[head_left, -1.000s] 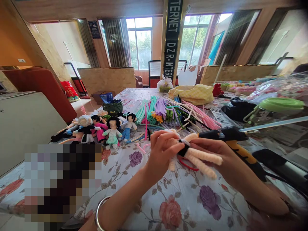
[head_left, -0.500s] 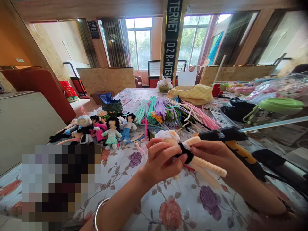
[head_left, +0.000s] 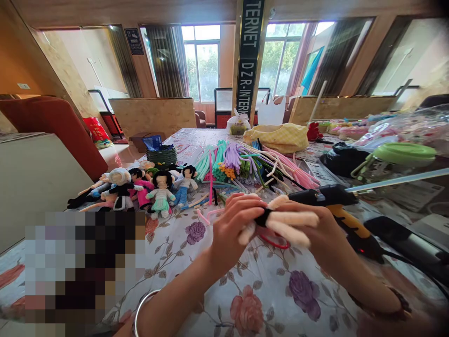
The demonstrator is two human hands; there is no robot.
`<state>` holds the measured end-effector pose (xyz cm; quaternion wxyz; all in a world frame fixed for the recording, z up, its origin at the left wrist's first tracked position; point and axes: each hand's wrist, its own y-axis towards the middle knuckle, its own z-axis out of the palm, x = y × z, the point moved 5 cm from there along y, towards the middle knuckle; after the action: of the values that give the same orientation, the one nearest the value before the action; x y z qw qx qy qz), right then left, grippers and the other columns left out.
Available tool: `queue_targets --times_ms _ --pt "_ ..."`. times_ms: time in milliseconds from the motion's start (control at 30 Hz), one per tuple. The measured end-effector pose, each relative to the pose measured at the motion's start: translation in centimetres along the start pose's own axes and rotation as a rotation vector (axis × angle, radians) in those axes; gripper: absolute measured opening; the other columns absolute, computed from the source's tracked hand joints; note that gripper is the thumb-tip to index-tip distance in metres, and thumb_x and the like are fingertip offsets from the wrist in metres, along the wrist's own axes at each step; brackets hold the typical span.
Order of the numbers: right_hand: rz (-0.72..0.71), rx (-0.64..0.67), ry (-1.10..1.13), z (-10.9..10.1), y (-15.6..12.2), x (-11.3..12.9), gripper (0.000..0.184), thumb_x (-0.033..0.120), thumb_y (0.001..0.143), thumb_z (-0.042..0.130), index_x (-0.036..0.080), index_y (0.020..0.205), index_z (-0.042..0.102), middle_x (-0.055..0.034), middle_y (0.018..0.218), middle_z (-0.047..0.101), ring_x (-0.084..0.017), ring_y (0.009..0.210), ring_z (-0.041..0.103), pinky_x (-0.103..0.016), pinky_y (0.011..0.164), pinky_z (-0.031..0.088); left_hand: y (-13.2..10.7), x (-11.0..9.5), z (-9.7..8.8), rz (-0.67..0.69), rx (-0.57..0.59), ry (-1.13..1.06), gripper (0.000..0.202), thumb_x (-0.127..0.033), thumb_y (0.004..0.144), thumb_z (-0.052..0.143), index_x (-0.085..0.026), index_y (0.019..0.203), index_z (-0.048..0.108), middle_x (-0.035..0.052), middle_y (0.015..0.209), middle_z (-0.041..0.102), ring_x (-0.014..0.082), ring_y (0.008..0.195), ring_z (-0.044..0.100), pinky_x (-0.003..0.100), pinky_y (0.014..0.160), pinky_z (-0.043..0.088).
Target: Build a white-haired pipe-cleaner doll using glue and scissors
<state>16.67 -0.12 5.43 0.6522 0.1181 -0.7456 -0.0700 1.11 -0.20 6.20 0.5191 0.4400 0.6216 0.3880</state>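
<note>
Between my two hands, above the flowered tablecloth, is a pipe-cleaner doll (head_left: 291,224) with pale limbs and a black band round its body. My left hand (head_left: 236,222) is wrapped over the doll's head end and hides most of it. With its fingers at one of the pale limbs, my right hand (head_left: 308,217) grips the doll from the other side. The limbs point toward the right and are slightly blurred. Just under the doll lies a red ring-shaped item (head_left: 275,239), partly covered.
Several finished dolls (head_left: 162,189) are grouped at the left. Behind my hands lies a heap of coloured pipe cleaners (head_left: 233,161). A black and yellow glue gun (head_left: 345,217) rests at the right, near a green-lidded jar (head_left: 403,154). A yellow checked cloth bundle (head_left: 277,135) is farther back.
The doll has turned in my hands, so its white-topped head is now mostly covered and its legs have swung up. More of the red ring shows beneath.
</note>
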Motion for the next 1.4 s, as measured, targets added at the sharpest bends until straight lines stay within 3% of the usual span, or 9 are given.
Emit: queue_targets --times_ms 100,167,267,400,633,933,1100,1400 --pt "0.092 -0.023 -0.009 -0.1 0.1 -0.4 0.020 0.043 0.068 0.073 0.023 0.074 0.073 -0.0022 0.073 0.066 -0.016 0.065 0.059 -0.027 0.058 0.050 -0.7 2.7 0.7 -0.542 -0.062 -0.201 0.019 -0.026 0.072 0.073 -0.022 0.087 0.061 -0.0025 0.080 0.068 0.0119 0.070 0.061 0.024 0.061 0.045" --pt "0.165 -0.017 -0.001 0.0 0.3 -0.8 0.025 0.046 0.068 0.072 0.022 0.074 0.072 -0.0006 0.066 0.063 -0.012 0.055 0.054 -0.023 0.050 0.047 -1.4 3.7 1.4 -0.810 -0.073 -0.351 0.021 -0.032 0.071 0.073 -0.019 0.081 0.059 -0.0041 0.070 0.064 0.0088 0.061 0.055 0.021 0.055 0.041" --pt "0.232 0.013 0.009 0.0 0.5 -1.1 0.029 0.047 0.071 0.069 0.020 0.078 0.071 0.0012 0.064 0.059 -0.009 0.053 0.050 -0.020 0.047 0.043 -2.1 4.4 2.1 -1.031 -0.141 -0.583 0.031 -0.040 0.069 0.073 -0.018 0.080 0.056 -0.0057 0.066 0.058 0.0062 0.056 0.050 0.018 0.053 0.038" --pt "0.275 0.055 -0.038 -0.1 0.6 -1.2 0.035 0.048 0.071 0.068 0.017 0.086 0.071 -0.0003 0.071 0.062 -0.010 0.058 0.054 -0.021 0.051 0.045 -2.6 4.9 2.6 -1.203 -0.205 -0.748 0.039 -0.042 0.063 0.077 -0.018 0.083 0.054 -0.0058 0.065 0.058 0.0064 0.054 0.051 0.018 0.051 0.041" --pt "0.209 0.027 -0.086 -0.5 1.0 -1.2 0.033 0.049 0.067 0.072 0.017 0.074 0.066 0.0001 0.066 0.062 -0.010 0.055 0.055 -0.024 0.054 0.048 -3.1 5.0 3.1 -1.310 -0.219 -0.880 0.035 -0.041 0.061 0.079 -0.016 0.077 0.061 -0.0036 0.065 0.060 0.0065 0.055 0.054 0.018 0.051 0.042" --pt "0.118 0.014 -0.093 -0.5 1.1 -1.2 0.027 0.043 0.069 0.072 0.019 0.078 0.063 -0.0014 0.075 0.066 -0.013 0.064 0.061 -0.025 0.062 0.053 -3.2 5.0 3.1 -1.335 -0.167 -0.881 0.035 -0.040 0.064 0.078 -0.012 0.082 0.068 -0.0003 0.068 0.060 0.0076 0.060 0.055 0.018 0.054 0.042" --pt "0.042 -0.019 -0.110 -0.7 1.1 -0.6 0.031 0.039 0.069 0.072 0.020 0.091 0.062 -0.0009 0.075 0.067 -0.012 0.062 0.060 -0.023 0.055 0.052 -3.3 5.0 3.2 -1.353 -0.159 -0.833 0.037 -0.042 0.063 0.078 -0.013 0.084 0.065 0.0000 0.069 0.063 0.0073 0.057 0.054 0.019 0.053 0.041" --pt "-0.021 -0.065 -0.212 -0.7 1.0 -1.7 0.027 0.037 0.067 0.074 0.022 0.087 0.063 0.0004 0.072 0.065 -0.012 0.059 0.057 -0.022 0.050 0.050 -3.5 4.7 2.9 -1.259 -0.021 -0.630 0.037 -0.037 0.069 0.074 -0.019 0.093 0.052 -0.0019 0.075 0.062 0.0084 0.062 0.056 0.019 0.054 0.040"
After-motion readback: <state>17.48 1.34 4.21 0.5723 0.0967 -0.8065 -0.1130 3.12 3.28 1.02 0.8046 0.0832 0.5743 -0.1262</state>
